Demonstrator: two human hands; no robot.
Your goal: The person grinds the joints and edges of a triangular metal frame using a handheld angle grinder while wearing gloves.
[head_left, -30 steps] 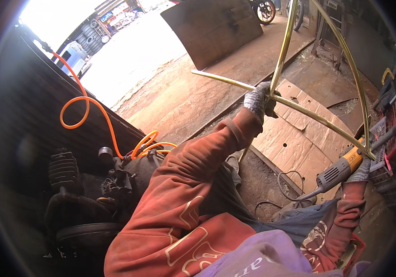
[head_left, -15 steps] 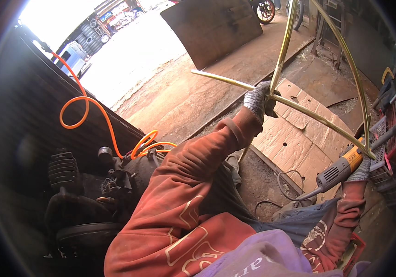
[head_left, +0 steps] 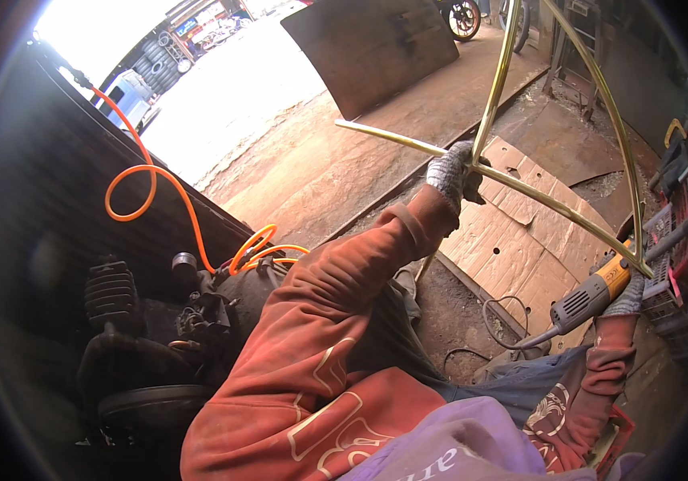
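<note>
My left hand [head_left: 454, 172], in a grey knit glove, grips a yellow metal rod frame [head_left: 556, 210] where a straight bar meets an upright rod. The frame's curved rod [head_left: 610, 112] arcs down to the right. My right hand [head_left: 626, 298], also gloved, holds an angle grinder [head_left: 592, 295] with a grey body and an orange head. The grinder's head sits at the frame's lower right corner. Both arms wear rust-red sleeves.
Flattened cardboard [head_left: 520, 248] lies on the dirt floor under the frame. The grinder's cable [head_left: 504, 321] loops on the ground. An orange hose [head_left: 167, 192] coils over a dark compressor [head_left: 159, 337] at left. A large rusty metal sheet [head_left: 376, 48] leans at the back.
</note>
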